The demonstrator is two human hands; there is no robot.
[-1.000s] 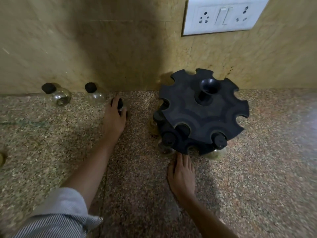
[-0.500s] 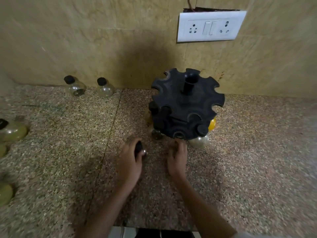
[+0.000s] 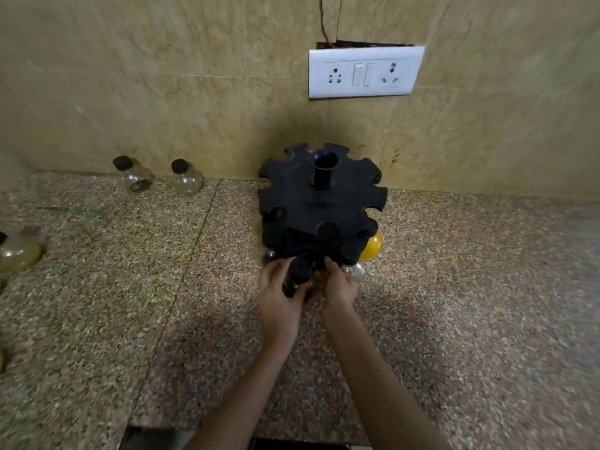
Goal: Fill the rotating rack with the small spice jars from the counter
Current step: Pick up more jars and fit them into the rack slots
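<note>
A black rotating rack (image 3: 319, 203) with notched tiers stands on the counter near the wall. Its lower tier holds several jars, among them a yellow-filled one (image 3: 371, 246) and a clear one (image 3: 354, 271). My left hand (image 3: 279, 298) grips a small dark jar with a black cap (image 3: 297, 274) right at the rack's front lower edge. My right hand (image 3: 339, 284) touches the rack's base beside that jar, fingers curled against it. Two clear black-capped jars (image 3: 134, 175) (image 3: 186, 178) stand by the wall at the left.
A greenish jar (image 3: 18, 251) sits at the left edge of the speckled granite counter (image 3: 470, 303). A white switch and socket plate (image 3: 365, 73) is on the tiled wall above the rack. The counter's front edge runs along the bottom.
My left hand carried the dark jar from the counter right and forward to the rack's front. My right hand stayed at the rack's base. The view pulled back.
</note>
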